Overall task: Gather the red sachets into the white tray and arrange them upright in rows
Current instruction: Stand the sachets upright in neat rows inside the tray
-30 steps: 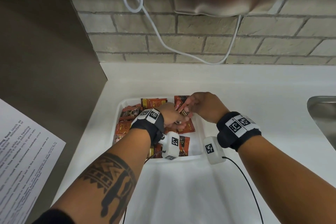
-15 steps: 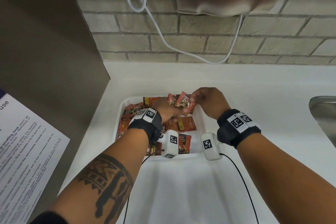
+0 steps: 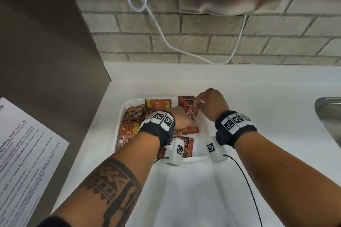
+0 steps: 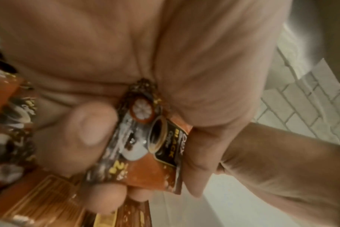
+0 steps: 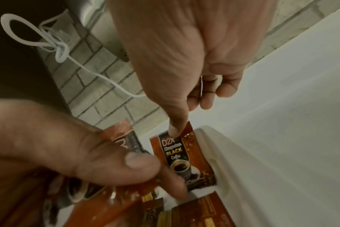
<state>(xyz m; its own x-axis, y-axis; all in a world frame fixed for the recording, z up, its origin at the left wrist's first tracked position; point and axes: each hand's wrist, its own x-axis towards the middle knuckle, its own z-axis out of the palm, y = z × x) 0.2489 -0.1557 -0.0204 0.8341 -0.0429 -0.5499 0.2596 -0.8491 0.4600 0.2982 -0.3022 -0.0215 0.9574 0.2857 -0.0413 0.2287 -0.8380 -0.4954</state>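
1. The white tray [image 3: 202, 129] sits on the white countertop [image 3: 258, 97] and serves as the landmark here. Inside it lie the red coffee sachets [image 3: 129, 128] — most flat and overlapping along its left side and near end, not yet in rows.

2. The right hand [image 3: 212, 104] is over the tray's far right corner. Its thumb and fingertip pinch the top edge of 1 upright sachet [image 5: 181, 155], printed "D2X BLACK Coffee", which stands on its lower edge against the tray's right wall; the other fingers are loosely curled and hold nothing.

3. The left hand [image 3: 181, 118] is near the tray's middle, just left of that upright sachet. Its thumb and fingers are curled round a held sachet [image 4: 155, 147]; whether it grips 1 or a small stack I cannot tell.

4. Handling, as a judgement: these are light, thin foil packets, soft in the middle where the powder shifts and stiffer along the crimped end seals. The film looks glossy, so likely slippery between fingertips.

5. Best hold is probably the top seal, pinched between thumb and forefinger — as the right hand does now — so the filled body hangs down and the lower edge lands first.

6. A lone sachet will likely not stand by itself. It needs the tray's right wall or a neighbour behind it, so each new one should go just beside the last while a finger props the row.

7. The risk is toppling: 1 nudge could fold the whole row flat.
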